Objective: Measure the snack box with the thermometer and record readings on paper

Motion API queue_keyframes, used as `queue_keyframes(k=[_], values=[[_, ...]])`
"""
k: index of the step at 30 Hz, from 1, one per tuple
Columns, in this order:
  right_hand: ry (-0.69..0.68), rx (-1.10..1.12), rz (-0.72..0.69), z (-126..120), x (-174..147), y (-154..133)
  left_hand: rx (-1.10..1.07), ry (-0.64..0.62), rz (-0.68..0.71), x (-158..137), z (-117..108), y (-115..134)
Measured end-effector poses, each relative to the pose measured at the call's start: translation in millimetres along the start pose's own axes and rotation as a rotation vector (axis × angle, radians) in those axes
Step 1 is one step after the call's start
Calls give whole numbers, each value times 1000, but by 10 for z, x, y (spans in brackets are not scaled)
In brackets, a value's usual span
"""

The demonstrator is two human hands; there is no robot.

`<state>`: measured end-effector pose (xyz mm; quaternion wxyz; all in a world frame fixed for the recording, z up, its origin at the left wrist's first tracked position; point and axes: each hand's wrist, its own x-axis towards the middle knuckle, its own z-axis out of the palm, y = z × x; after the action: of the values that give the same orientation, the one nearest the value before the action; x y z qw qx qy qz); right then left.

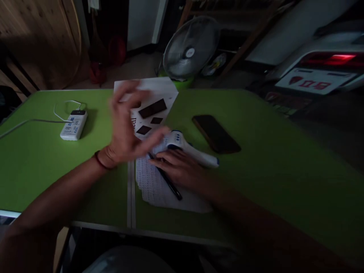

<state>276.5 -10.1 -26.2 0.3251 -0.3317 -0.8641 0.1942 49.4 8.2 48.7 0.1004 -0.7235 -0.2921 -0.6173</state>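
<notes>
My left hand (125,125) is raised over the table beside a printed sheet, its fingers spread and blurred by motion. It holds nothing. My right hand (180,167) lies on a stack of handwritten paper sheets (153,189), fingers stretched out flat. A black pen (169,184) rests slantwise on the sheets, and the right fingertips touch or nearly touch its upper end. Just beyond those fingers lies a white and blue gun-shaped device (196,153), perhaps a thermometer; my right hand hides part of it. The white printed sheet (167,85) with dark pictures sits behind the stack.
A dark phone (216,134) lies on the green table (270,163) to the right. At the left is a white power strip or adapter (74,125) with cables. Behind the table stand a fan (190,49) and a vehicle's rear (318,72) with a lit red lamp.
</notes>
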Motion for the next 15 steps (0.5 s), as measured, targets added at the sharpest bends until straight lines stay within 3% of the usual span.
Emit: queue_keyframes(k=[1, 3, 4, 5, 8, 11, 13, 15], values=[[-18, -140, -54, -30, 19, -2, -21, 58, -226, -30, -37, -200], [14, -441, -19, -125, 63, 27, -59, 63, -406, -158, -82, -510], [24, -573, 60, -182, 85, 55, -129, 16, -500, -237, -91, -610], [10, -653, 167, -239, 105, 88, -340, -114, -677, -315, -97, -678], [-190, -653, 422, -377, 153, 182, -500, -295, -841, -482, -120, -753], [-299, -522, 505, -447, 182, 222, -515, -327, -908, -526, -172, -778], [-164, -472, 519, -466, 187, 214, -495, -297, -943, -517, -198, -785], [106, -402, 483, -470, 168, 178, -467, -263, -966, -502, -194, -764]])
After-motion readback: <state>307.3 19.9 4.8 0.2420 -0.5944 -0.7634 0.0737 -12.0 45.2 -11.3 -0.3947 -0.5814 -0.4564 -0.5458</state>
